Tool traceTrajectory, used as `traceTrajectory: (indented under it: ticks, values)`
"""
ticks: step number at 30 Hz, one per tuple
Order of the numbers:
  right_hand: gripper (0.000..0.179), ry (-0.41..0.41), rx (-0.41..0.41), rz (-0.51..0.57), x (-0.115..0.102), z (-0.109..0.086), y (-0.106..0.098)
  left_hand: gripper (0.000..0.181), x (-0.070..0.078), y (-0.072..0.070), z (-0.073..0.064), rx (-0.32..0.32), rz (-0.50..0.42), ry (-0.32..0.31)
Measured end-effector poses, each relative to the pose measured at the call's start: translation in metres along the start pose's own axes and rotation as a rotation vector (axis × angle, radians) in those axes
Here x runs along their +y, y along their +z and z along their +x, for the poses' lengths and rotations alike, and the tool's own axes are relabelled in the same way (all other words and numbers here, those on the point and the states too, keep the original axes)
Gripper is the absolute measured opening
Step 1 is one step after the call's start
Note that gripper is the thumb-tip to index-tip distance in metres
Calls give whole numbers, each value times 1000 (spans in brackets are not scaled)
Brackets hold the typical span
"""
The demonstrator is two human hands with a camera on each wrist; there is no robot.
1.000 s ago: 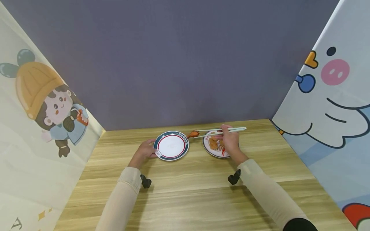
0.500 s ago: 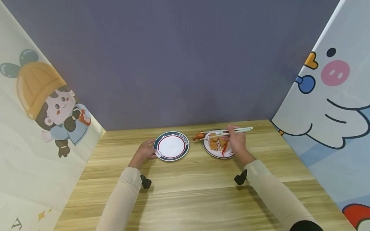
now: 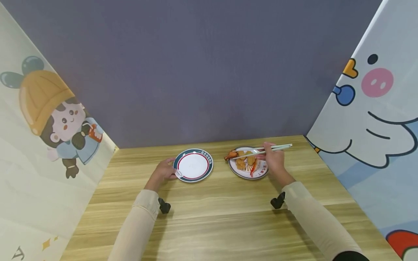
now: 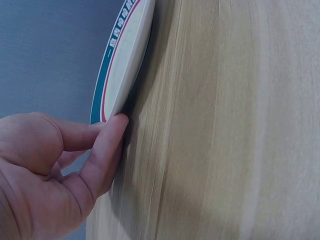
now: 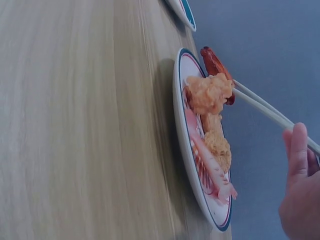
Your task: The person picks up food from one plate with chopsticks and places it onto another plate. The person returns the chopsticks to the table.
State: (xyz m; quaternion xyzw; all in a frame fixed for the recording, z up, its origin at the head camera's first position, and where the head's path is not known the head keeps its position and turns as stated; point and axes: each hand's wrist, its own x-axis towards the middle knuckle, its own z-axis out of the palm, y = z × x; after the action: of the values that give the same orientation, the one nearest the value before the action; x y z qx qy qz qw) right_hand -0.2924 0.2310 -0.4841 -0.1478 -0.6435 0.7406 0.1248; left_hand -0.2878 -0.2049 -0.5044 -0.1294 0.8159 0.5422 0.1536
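Observation:
My left hand (image 3: pixel 164 170) pinches the left rim of a round white plate (image 3: pixel 193 166) with a teal border and red ring. In the left wrist view, that plate (image 4: pixel 131 55) has thumb and fingers at its edge. My right hand (image 3: pixel 274 159) grips pale chopsticks (image 3: pixel 279 147) above a second plate (image 3: pixel 236 173). Their tips hold a reddish-brown piece of food like a chicken wing (image 3: pixel 231 155), at that plate's left rim. In the right wrist view, a shrimp (image 5: pixel 211 162) and golden fried pieces (image 5: pixel 209 94) lie on the second plate; the fried pieces partly hide the wing.
Both plates stand toward the back of a wooden table (image 3: pixel 215 217). A grey panel (image 3: pixel 209 72) rises behind it, with cartoon-printed panels (image 3: pixel 365 119) at the sides. A gap of bare wood separates the plates.
My right hand has moved right with the chopsticks, carrying the chicken-wing-like piece from beside the left plate to the food plate's left rim. My left hand stays at its plate.

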Motion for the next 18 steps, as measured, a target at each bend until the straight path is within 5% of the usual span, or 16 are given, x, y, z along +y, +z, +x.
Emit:
traceTrajectory:
  ticks: [18]
  values:
    - [20,-5,1,35,-4,2,-8,68,1,-1,0,5,8,-12]
